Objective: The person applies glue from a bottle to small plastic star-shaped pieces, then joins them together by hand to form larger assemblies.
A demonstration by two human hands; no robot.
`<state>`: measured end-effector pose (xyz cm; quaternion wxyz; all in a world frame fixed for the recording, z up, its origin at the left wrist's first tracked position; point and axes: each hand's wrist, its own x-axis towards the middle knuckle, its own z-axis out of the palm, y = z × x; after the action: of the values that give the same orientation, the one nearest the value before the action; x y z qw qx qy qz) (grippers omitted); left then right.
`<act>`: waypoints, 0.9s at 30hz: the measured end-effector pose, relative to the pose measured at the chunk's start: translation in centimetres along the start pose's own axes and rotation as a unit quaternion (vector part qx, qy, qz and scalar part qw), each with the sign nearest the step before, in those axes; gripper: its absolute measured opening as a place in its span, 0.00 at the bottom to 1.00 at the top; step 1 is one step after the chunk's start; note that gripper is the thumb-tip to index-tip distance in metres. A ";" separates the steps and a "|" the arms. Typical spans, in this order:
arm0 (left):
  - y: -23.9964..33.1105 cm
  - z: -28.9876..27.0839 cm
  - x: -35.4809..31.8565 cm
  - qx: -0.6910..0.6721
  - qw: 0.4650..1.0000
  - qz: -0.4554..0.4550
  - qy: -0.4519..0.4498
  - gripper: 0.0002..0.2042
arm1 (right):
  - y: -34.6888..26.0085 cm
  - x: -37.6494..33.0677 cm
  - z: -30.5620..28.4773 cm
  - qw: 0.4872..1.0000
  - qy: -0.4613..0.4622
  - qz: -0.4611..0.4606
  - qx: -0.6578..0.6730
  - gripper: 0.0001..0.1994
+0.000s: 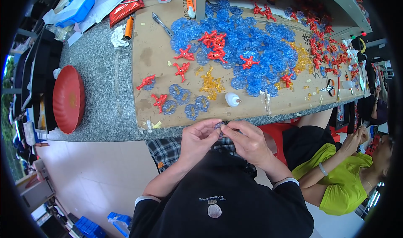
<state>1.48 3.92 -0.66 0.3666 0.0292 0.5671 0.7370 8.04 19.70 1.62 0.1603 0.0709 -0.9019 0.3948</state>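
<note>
Bluish clear piece (218, 125), where is it held?
– At seven o'clock from the white bottle (232, 99). It is pinched by the fingertips of both the left hand (198, 138) and the right hand (247, 140).
– How may it be handled?
– Probably light, stiff, slightly slippery; the rim should be gripped. Forearms (164, 181) are angled up from about seven and five o'clock.

The left hand (198, 139) and right hand (249, 141) pinch a small bluish piece (218, 125) just beside the table (103, 91), where red figures (181, 70) lie on and around piled blue rings (262, 49).
</note>
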 end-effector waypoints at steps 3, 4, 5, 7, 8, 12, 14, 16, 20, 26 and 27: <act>0.4 0.1 0.1 -0.040 0.999 -0.022 0.002 0.14 | 0.2 0.1 0.0 1.000 0.020 0.007 -0.001 0.17; 0.6 0.2 0.1 -0.030 0.999 -0.016 0.006 0.13 | 0.2 0.1 0.0 0.999 0.033 0.012 0.003 0.16; 0.7 0.1 0.1 -0.019 1.000 -0.010 0.011 0.13 | 0.2 0.1 -0.1 0.999 0.033 0.010 0.005 0.16; 0.7 0.3 0.3 0.088 0.994 0.045 0.043 0.12 | 0.3 0.1 -0.4 0.997 0.048 0.052 0.031 0.14; 0.7 0.5 0.4 0.192 0.974 0.097 0.073 0.12 | 0.5 0.1 -0.6 0.997 0.049 0.051 0.031 0.14; 1.2 1.4 0.9 0.295 0.936 0.142 0.128 0.10 | 1.4 1.3 -0.5 0.966 0.151 0.201 0.051 0.18; 1.2 1.8 1.4 0.373 0.890 0.213 0.153 0.09 | 1.5 2.7 0.1 0.968 0.131 0.206 0.048 0.17; 0.6 2.1 2.4 0.428 0.842 0.282 0.169 0.09 | 2.4 2.7 0.7 0.978 0.118 0.168 0.032 0.18; 0.9 2.7 3.3 0.514 0.751 0.366 0.192 0.10 | 2.4 2.5 0.5 0.980 0.145 0.131 0.025 0.17; 4.4 -1.1 0.9 0.569 0.695 0.353 0.263 0.12 | 1.8 0.2 -0.4 0.922 0.217 0.188 0.259 0.13; 5.1 -2.0 0.7 0.587 0.691 0.296 0.301 0.12 | 1.6 0.0 -0.4 0.915 0.203 0.195 0.289 0.14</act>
<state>-2.53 2.20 2.72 -0.1526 0.1811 0.9261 0.2936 7.78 21.10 0.80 0.2321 -0.1453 -0.6927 0.6672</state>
